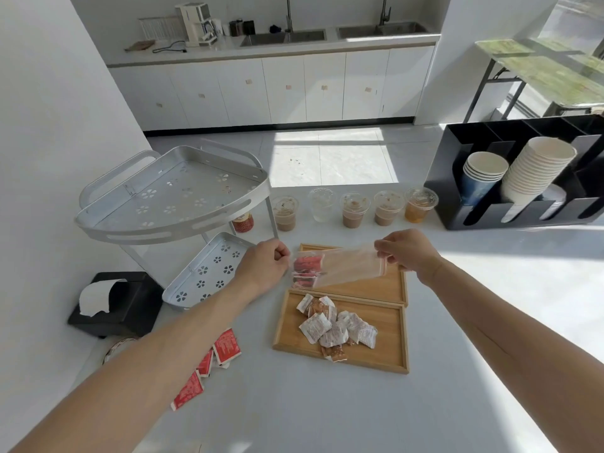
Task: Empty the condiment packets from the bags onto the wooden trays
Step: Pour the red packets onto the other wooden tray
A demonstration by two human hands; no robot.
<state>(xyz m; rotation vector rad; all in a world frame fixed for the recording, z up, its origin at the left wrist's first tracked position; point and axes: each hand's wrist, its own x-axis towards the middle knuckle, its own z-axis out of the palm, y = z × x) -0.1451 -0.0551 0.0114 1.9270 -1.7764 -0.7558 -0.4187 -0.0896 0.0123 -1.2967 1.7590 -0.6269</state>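
Observation:
A clear plastic bag (346, 266) hangs level above the far wooden tray (376, 286). My right hand (408, 253) pinches its right end and my left hand (264, 266) grips its left end. Red condiment packets (305, 268) bunch inside the bag at the left end. The near wooden tray (287, 328) holds a pile of white and brown packets (336, 328). Several red packets (212, 361) lie loose on the white table under my left forearm.
A silver two-tier corner rack (170, 197) stands at the left, a black tissue box (114, 302) in front of it. Several lidded drink cups (354, 209) line up behind the trays. A black organiser with paper cups (523, 178) fills the right.

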